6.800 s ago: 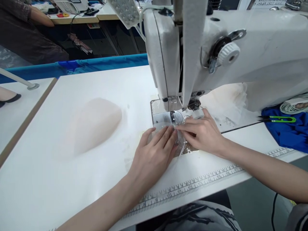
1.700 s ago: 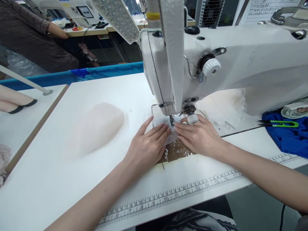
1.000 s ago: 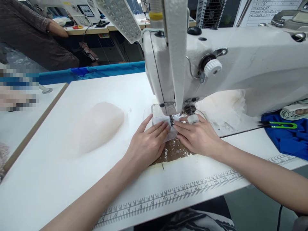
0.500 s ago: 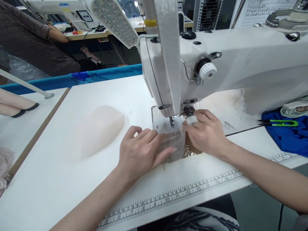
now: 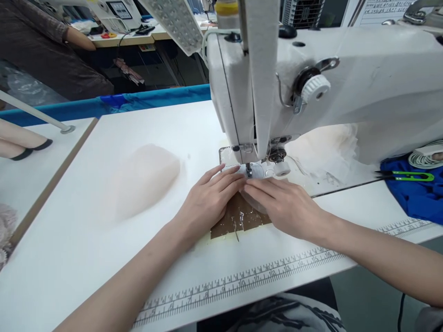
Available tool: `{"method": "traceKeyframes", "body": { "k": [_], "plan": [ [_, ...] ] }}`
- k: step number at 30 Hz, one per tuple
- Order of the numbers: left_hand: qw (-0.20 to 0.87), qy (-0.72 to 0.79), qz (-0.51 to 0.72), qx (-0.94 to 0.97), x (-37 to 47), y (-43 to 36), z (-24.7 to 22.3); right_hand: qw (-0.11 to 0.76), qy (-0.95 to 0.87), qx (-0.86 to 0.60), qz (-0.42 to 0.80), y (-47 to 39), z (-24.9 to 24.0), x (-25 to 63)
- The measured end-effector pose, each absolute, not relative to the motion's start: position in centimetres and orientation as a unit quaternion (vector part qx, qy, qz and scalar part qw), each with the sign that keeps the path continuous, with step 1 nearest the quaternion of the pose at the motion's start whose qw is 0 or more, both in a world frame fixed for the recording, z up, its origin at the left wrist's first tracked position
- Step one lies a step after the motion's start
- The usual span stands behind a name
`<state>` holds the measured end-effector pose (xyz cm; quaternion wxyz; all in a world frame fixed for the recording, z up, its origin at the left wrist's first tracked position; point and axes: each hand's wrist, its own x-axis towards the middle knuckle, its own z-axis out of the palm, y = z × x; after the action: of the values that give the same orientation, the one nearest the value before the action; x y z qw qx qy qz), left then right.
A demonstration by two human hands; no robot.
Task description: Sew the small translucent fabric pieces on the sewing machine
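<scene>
My left hand [image 5: 212, 198] lies just left of the presser foot [image 5: 248, 169], its fingers stretched out toward the needle plate and its thumb mostly hidden. From the other side, my right hand [image 5: 289, 203] has its fingers together over a sheer pale fabric piece [image 5: 255, 203], gripping its edge close to the foot. The two sets of fingertips nearly meet in front of the needle. Part of the fabric is covered by my hands. Below them a shiny brown patch [image 5: 230, 223] shows on the table of the white sewing machine [image 5: 235, 92].
Another sheer pale piece [image 5: 148, 180] lies to the left. More sheer fabric [image 5: 321, 152] is bunched under the machine arm. Green thread snips [image 5: 411, 176] rest on blue cloth [image 5: 411, 198] at right. A printed ruler [image 5: 242, 281] runs along the front edge. Across the back, a person's sleeve [image 5: 44, 23] shows.
My right hand has moved left from beside the foot, bringing the sheer fabric's edge over. My left hand's fingers have straightened toward the needle. More of the brown patch shows. The view has shifted slightly.
</scene>
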<state>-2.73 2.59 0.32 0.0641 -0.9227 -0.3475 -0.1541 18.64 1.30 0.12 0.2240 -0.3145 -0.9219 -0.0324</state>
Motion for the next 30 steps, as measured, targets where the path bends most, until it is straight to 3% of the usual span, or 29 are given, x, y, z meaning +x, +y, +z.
{"method": "traceKeyframes", "body": {
  "k": [6, 12, 30],
  "plan": [
    [0.076, -0.337, -0.154, -0.925, -2.0, 2.5, -0.2, 0.177, -0.91, -0.373, -0.028, 2.2, 0.1, 19.0],
    [0.11, -0.341, -0.129, -0.925, -1.8, 1.9, -0.4, 0.184, -0.896, -0.403, -0.03, 3.0, 0.1, 19.3],
    [0.162, -0.356, -0.091, -0.916, -0.8, 0.9, 0.3, 0.167, -0.906, -0.379, -0.084, 3.5, 0.0, 19.4]
  ]
}}
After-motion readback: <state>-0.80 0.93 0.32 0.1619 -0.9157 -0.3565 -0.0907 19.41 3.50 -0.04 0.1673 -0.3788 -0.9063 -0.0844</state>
